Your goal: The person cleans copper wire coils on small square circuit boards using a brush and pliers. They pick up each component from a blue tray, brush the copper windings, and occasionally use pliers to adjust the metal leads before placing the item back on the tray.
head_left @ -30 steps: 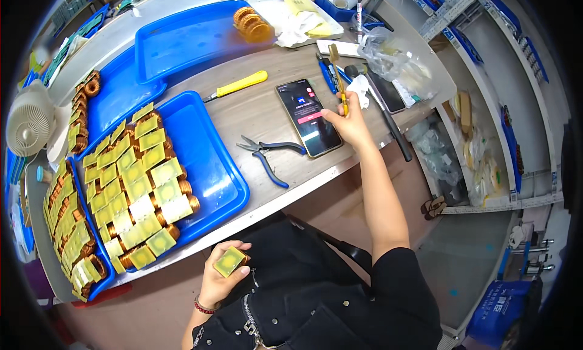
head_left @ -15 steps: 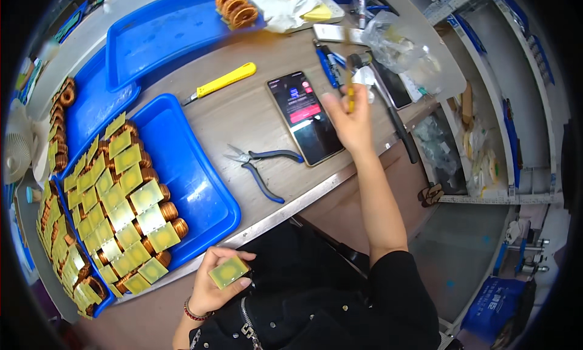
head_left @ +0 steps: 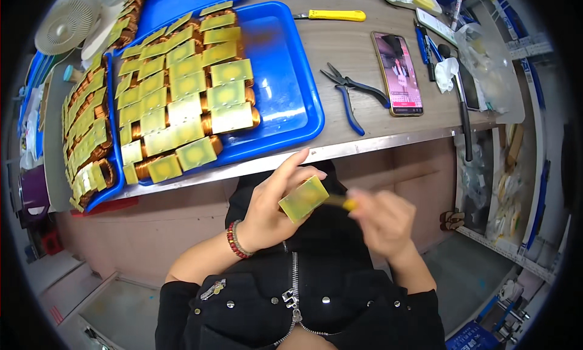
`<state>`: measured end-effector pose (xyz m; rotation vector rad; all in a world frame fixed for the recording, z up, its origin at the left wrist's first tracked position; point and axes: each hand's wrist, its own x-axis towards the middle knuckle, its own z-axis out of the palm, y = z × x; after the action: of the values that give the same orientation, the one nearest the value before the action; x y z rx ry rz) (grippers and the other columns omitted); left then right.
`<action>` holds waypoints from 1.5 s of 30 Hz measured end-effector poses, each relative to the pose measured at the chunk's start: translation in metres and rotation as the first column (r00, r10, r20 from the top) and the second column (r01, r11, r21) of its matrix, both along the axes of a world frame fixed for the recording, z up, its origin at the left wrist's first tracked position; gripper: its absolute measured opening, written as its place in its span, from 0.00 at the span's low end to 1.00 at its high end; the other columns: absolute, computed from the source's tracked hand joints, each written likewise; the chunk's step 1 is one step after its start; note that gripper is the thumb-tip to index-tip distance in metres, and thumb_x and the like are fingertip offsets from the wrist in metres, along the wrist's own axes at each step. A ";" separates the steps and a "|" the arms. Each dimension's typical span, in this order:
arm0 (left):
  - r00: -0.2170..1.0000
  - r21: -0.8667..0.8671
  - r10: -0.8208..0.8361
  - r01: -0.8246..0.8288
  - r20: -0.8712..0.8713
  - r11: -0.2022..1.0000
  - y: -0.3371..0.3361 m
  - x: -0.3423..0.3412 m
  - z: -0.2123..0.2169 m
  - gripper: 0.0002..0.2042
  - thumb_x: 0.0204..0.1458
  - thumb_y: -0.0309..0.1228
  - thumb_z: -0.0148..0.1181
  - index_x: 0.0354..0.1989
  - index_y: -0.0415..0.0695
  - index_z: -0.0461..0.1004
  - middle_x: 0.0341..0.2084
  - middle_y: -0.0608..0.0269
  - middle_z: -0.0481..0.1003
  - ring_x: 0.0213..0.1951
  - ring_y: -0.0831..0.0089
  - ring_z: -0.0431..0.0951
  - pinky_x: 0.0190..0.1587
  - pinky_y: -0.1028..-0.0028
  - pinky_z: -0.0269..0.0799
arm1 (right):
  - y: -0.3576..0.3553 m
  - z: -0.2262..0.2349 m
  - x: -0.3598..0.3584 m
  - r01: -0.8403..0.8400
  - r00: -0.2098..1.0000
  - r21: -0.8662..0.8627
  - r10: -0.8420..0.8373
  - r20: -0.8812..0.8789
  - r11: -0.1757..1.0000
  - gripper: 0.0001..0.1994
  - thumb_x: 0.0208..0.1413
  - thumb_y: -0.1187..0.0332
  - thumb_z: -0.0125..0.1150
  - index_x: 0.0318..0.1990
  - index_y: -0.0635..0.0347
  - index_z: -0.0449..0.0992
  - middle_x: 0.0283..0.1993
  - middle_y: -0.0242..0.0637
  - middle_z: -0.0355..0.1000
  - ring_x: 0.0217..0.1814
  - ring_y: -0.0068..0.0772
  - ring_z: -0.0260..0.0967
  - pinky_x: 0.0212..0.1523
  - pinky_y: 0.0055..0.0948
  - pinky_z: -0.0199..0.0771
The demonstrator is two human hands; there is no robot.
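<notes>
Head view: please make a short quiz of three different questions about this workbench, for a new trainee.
1. True or false: the left hand holds a yellow-taped coil in front of the body, below the bench edge.
2. Which tool lies on the wooden bench between the blue tray and the smartphone? A) blue-handled pliers B) hammer C) tape roll
3. Fill in: the right hand is blurred and has a small ____-coloured tool at its fingers.

Key: 1 true; 2 A; 3 yellow.
</notes>
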<state>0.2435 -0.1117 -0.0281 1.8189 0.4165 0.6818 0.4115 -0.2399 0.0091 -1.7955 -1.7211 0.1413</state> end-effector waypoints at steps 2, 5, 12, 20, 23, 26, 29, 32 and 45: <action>0.999 -0.028 0.049 -0.049 0.005 0.998 -0.006 -0.012 0.003 0.40 0.41 0.16 0.62 0.61 0.36 0.42 0.39 0.53 0.73 0.38 0.73 0.74 0.44 0.77 0.68 | -0.007 -0.006 0.017 0.237 0.968 0.002 -0.237 0.083 0.971 0.09 0.44 0.69 0.62 0.35 0.57 0.76 0.20 0.34 0.66 0.18 0.32 0.62 0.19 0.26 0.62; 1.000 -0.088 0.015 -0.012 0.027 0.996 -0.008 -0.021 0.008 0.45 0.41 0.16 0.61 0.63 0.39 0.33 0.38 0.52 0.72 0.38 0.73 0.74 0.43 0.76 0.69 | -0.013 0.008 0.006 0.278 0.938 0.071 -0.255 -0.232 0.958 0.09 0.51 0.68 0.57 0.33 0.67 0.74 0.22 0.38 0.68 0.21 0.28 0.64 0.22 0.21 0.61; 0.978 -0.758 0.034 0.137 0.206 0.638 -0.017 -0.034 0.042 0.45 0.44 0.19 0.59 0.64 0.46 0.30 0.37 0.47 0.72 0.37 0.66 0.76 0.40 0.72 0.73 | 0.002 -0.009 -0.027 0.098 0.247 0.234 0.204 -0.947 0.967 0.23 0.41 0.64 0.70 0.36 0.59 0.59 0.29 0.31 0.53 0.18 0.13 0.47 0.18 0.13 0.48; 0.955 -0.849 0.072 0.220 0.288 0.481 -0.020 -0.036 0.047 0.40 0.47 0.19 0.58 0.63 0.43 0.36 0.39 0.53 0.71 0.41 0.72 0.74 0.44 0.73 0.71 | 0.031 -0.017 -0.064 -0.399 0.320 0.146 0.286 -0.903 0.905 0.42 0.33 0.82 0.70 0.59 0.63 0.51 0.61 0.42 0.50 0.58 0.33 0.60 0.53 0.29 0.67; 0.959 -0.864 0.071 0.213 0.274 0.456 -0.019 -0.035 0.049 0.37 0.46 0.20 0.60 0.61 0.41 0.41 0.40 0.54 0.69 0.43 0.72 0.72 0.47 0.73 0.69 | 0.031 -0.029 -0.066 -0.348 0.320 0.263 0.378 -0.869 0.900 0.42 0.33 0.82 0.70 0.58 0.63 0.52 0.61 0.45 0.50 0.58 0.32 0.59 0.54 0.29 0.66; 0.945 -0.740 0.151 0.121 0.289 0.662 -0.022 -0.031 0.038 0.36 0.44 0.22 0.63 0.59 0.40 0.45 0.42 0.56 0.65 0.47 0.73 0.68 0.51 0.73 0.65 | 0.036 -0.027 -0.066 -0.258 0.462 0.337 0.422 -0.780 0.906 0.39 0.34 0.84 0.68 0.57 0.62 0.53 0.59 0.48 0.53 0.55 0.37 0.62 0.53 0.31 0.67; 0.975 -0.490 0.111 -0.002 0.195 0.872 -0.018 -0.034 0.034 0.38 0.42 0.25 0.65 0.59 0.38 0.46 0.43 0.59 0.61 0.51 0.72 0.63 0.54 0.71 0.60 | 0.041 -0.028 -0.064 -0.177 0.756 0.402 0.386 -0.529 0.898 0.35 0.35 0.83 0.67 0.54 0.63 0.58 0.56 0.49 0.55 0.48 0.36 0.64 0.44 0.26 0.67; 0.979 -0.614 0.085 0.049 0.187 0.788 -0.015 -0.035 0.031 0.40 0.41 0.24 0.66 0.61 0.38 0.46 0.46 0.61 0.61 0.52 0.71 0.62 0.56 0.70 0.58 | 0.046 -0.034 -0.060 -0.173 0.886 0.430 0.331 -0.325 0.886 0.34 0.33 0.76 0.72 0.52 0.64 0.61 0.54 0.47 0.56 0.32 0.23 0.64 0.25 0.15 0.63; 0.819 -0.780 0.063 0.515 0.570 0.355 -0.004 -0.047 0.015 0.37 0.55 0.45 0.46 0.64 0.36 0.36 0.58 0.49 0.54 0.58 0.61 0.59 0.60 0.64 0.52 | 0.053 -0.031 -0.055 -0.299 0.501 0.262 0.385 -0.775 0.917 0.41 0.31 0.76 0.73 0.56 0.64 0.56 0.58 0.48 0.54 0.56 0.34 0.60 0.49 0.25 0.66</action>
<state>0.1967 -0.1159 -0.0130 0.5071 0.0814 0.5125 0.3567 -0.1867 -0.0216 -0.9785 -1.2928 0.9102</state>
